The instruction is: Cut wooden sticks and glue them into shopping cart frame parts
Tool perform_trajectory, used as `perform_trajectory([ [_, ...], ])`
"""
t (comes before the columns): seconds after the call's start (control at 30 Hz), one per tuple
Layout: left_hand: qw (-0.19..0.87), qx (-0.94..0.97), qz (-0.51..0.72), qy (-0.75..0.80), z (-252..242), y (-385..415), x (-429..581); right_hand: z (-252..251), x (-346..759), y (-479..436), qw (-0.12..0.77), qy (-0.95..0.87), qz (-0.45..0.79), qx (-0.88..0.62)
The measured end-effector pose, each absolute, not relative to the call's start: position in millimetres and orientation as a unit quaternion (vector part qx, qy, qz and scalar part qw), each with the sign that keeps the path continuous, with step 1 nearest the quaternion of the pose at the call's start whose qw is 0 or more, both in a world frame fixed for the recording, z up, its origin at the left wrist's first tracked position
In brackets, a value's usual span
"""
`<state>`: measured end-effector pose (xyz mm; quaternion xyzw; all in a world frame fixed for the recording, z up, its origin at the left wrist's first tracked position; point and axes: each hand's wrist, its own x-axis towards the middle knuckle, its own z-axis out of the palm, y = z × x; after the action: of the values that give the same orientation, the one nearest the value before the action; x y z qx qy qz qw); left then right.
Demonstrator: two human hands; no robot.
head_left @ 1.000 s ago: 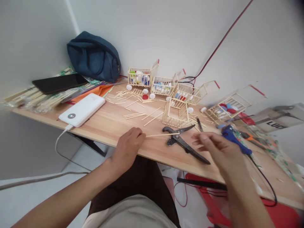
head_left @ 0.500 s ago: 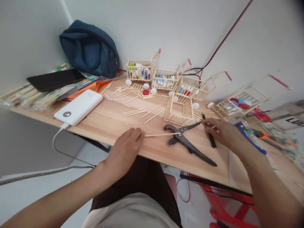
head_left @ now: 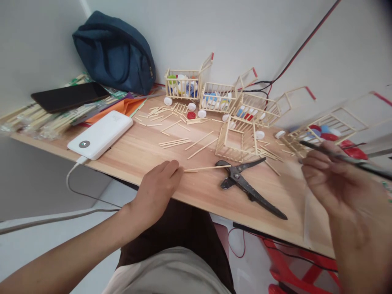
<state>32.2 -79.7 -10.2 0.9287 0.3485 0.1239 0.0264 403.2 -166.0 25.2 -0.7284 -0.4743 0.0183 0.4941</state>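
Observation:
Near the table's front edge, my left hand (head_left: 161, 181) is closed on one end of a thin wooden stick (head_left: 206, 168). The stick's other end points right, reaching the jaws of dark pruning shears (head_left: 241, 179) that lie on the table. At the right, my right hand (head_left: 333, 179) is raised above the tabletop and grips a black pen (head_left: 343, 156), slightly blurred. An open stick frame (head_left: 235, 143) stands just behind the shears. Loose cut sticks (head_left: 174, 143) lie behind my left hand.
Small stick carts (head_left: 183, 85) with bottle-cap wheels and colourful contents line the wall. A white power bank (head_left: 101, 134) with a cable, a black phone (head_left: 70, 96), bundled sticks (head_left: 52, 122) and a blue bag (head_left: 116, 57) occupy the left. A red stool (head_left: 290, 265) stands below.
My right hand has picked the black pen up off the table and moved right and upward with it. The left hand still holds the stick, and the view has shifted slightly.

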Motion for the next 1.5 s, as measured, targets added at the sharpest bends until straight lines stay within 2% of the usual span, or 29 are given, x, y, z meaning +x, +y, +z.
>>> perform_trajectory([
  [0.1,0.017,0.929,0.123,0.349,-9.3,-79.6,33.0,23.8,377.0,-173.9,0.549,-0.474,0.166,-0.667],
  [0.27,0.000,0.931,0.122,0.344,-8.1,-81.3,32.8,30.9,278.2,-170.0,0.615,-0.459,0.171,-0.618],
  [0.37,-0.002,0.933,0.119,0.341,-8.4,-81.0,29.4,22.8,227.2,-165.5,0.483,-0.554,0.117,-0.668],
  [0.47,0.002,0.932,0.114,0.344,-9.2,-80.2,24.3,4.1,198.1,-162.0,0.341,-0.691,0.053,-0.635],
  [0.63,0.015,0.935,0.132,0.329,-11.2,-81.1,18.9,-20.0,175.9,-160.6,0.215,-0.751,0.022,-0.624],
  [0.83,0.071,0.927,0.207,0.304,-15.8,-73.0,5.4,-27.8,170.9,-163.5,0.174,-0.771,-0.044,-0.611],
  [0.93,0.113,0.875,0.291,0.370,-16.7,-66.9,-14.5,-29.8,172.8,-163.2,0.162,-0.782,-0.070,-0.597],
  [1.0,0.099,0.837,0.321,0.432,-17.9,-68.5,-26.7,-30.6,173.4,-162.6,0.158,-0.788,-0.087,-0.589],
  [1.2,0.042,0.852,0.254,0.456,-30.8,-95.4,-28.9,-31.2,171.2,-162.7,0.148,-0.791,-0.129,-0.579],
  [1.5,0.007,0.851,0.188,0.490,-38.3,-109.0,-14.8,-28.9,170.5,-165.1,0.121,-0.797,-0.123,-0.578],
])
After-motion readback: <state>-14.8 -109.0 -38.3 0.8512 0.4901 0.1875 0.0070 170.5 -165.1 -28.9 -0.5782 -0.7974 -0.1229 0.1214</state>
